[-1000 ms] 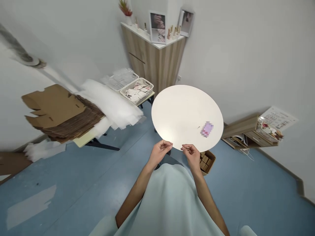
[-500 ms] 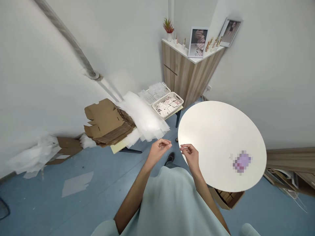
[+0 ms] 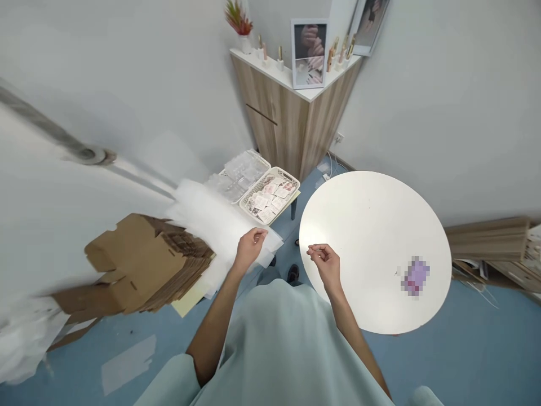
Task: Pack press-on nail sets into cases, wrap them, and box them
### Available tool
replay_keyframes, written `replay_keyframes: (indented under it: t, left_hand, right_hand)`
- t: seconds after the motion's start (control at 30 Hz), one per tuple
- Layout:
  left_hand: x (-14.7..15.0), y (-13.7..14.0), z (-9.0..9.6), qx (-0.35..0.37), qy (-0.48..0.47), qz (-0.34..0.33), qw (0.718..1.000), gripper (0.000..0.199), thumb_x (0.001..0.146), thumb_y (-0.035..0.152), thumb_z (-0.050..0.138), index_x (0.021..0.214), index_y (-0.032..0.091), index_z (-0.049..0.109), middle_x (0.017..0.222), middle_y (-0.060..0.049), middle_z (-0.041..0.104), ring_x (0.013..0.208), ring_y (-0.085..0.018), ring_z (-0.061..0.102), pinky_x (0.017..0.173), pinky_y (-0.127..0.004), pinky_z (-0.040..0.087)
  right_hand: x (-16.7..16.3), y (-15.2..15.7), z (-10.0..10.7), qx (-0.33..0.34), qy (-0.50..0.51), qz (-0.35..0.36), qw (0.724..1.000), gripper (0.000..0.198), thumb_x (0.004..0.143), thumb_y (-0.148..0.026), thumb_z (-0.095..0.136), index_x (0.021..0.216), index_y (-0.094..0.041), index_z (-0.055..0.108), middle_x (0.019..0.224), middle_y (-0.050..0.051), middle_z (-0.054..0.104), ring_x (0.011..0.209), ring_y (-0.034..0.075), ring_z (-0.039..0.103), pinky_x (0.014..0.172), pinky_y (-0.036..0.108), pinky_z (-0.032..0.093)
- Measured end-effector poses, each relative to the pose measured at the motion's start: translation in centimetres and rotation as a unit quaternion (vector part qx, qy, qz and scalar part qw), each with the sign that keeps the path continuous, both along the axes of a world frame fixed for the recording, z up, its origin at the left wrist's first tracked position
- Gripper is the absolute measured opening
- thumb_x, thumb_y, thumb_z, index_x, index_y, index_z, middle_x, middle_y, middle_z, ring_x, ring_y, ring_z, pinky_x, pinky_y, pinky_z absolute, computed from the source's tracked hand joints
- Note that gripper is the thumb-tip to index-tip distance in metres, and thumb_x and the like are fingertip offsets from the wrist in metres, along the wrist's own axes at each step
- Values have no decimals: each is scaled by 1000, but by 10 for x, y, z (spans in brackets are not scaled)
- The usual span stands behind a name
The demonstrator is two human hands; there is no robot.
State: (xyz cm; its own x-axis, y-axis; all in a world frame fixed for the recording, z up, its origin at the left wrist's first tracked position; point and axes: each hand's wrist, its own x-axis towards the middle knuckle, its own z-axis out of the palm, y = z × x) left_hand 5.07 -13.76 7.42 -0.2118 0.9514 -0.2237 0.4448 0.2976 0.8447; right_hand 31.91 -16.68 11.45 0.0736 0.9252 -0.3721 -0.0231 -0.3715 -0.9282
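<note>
Lowering your left hand [image 3: 248, 249] could sweep the sheets [image 3: 207, 220] askew, since their stacked ends jut right, beneath it in view, between near cardboard [image 3: 135, 256] and far basket [image 3: 253, 216]. Your right hand [image 3: 328, 266], above the table's [image 3: 372, 220] left rim, could knock it. Both hands' fingers curl; whether tips meet, I cannot tell.

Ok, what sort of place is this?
Possibly a nail-product packing or storage room: stacked flat brown cardboard boxes, thin white sheets, and a rectangular white-framed photo of manicured nails.
</note>
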Motion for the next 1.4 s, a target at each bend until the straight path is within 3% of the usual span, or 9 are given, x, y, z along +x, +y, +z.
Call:
replay_keyframes:
  t: [0.17,0.37,0.53,0.67,0.87,1.0,1.17,1.27,1.4]
  left_hand:
    - [-30,69,-31,-59,189,-91,976,29,98,28,53,117,18,73,127,-15,74,105,-30,73,97,-41,53]
    - [-48,131,-67,-113,294,-194,929,36,98,23,55,130,15,69,131,-20,70,118,-35,67,97,-42,52]
    - [-49,148,-95,-125,311,-254,907,37,99,22,53,131,14,69,129,-21,70,116,-35,68,96,-42,51]
    - [-51,147,-98,-108,294,-257,914,31,99,24,55,124,16,72,125,-17,73,114,-32,69,94,-38,51]
    - [-58,149,-65,-59,191,-201,959,20,95,28,64,109,20,75,112,-10,80,103,-30,73,92,-39,52]
    - [-41,152,-28,-25,26,-184,982,25,85,44,77,96,22,75,96,-6,80,84,-24,73,82,-36,55]
    - [13,141,27,-39,-197,-242,949,48,68,62,89,88,21,76,82,-6,77,62,-18,64,62,-32,55]
    - [48,126,53,-35,-235,-272,933,47,70,62,88,89,20,78,86,-7,79,76,-21,71,71,-33,60]
    - [88,108,68,-46,-245,-308,918,42,72,59,87,87,20,80,86,-8,80,79,-23,73,72,-33,60]
  right_hand:
    - [-14,13,11,-7,-30,-63,998,21,83,-43,80,88,-24,73,110,8,79,96,25,75,89,40,57]
    - [-41,14,17,-2,-61,-125,990,24,84,-46,80,91,-24,73,110,9,79,96,25,75,89,41,58]
    - [-62,5,15,-17,-76,-186,980,24,83,-46,80,90,-24,73,109,9,79,97,26,75,90,42,58]
    - [-72,-5,16,-39,-81,-235,968,24,81,-44,82,89,-24,73,106,8,78,97,26,76,91,43,58]
    - [-71,-4,12,-30,-89,-236,967,24,83,-46,81,90,-24,73,107,8,79,95,25,75,89,42,59]
    - [-61,10,12,-4,-83,-199,977,24,84,-46,80,89,-24,73,96,6,79,94,25,76,88,40,58]
    - [-34,23,20,15,-88,-139,986,29,86,-52,80,97,-25,76,89,3,77,87,24,76,87,39,59]
    - [-11,24,24,17,-80,-126,989,37,85,-56,80,107,-26,79,90,3,77,79,22,74,83,39,60]
    - [19,13,27,33,-54,-125,990,33,87,-56,78,95,-24,78,89,3,77,74,20,71,77,37,60]
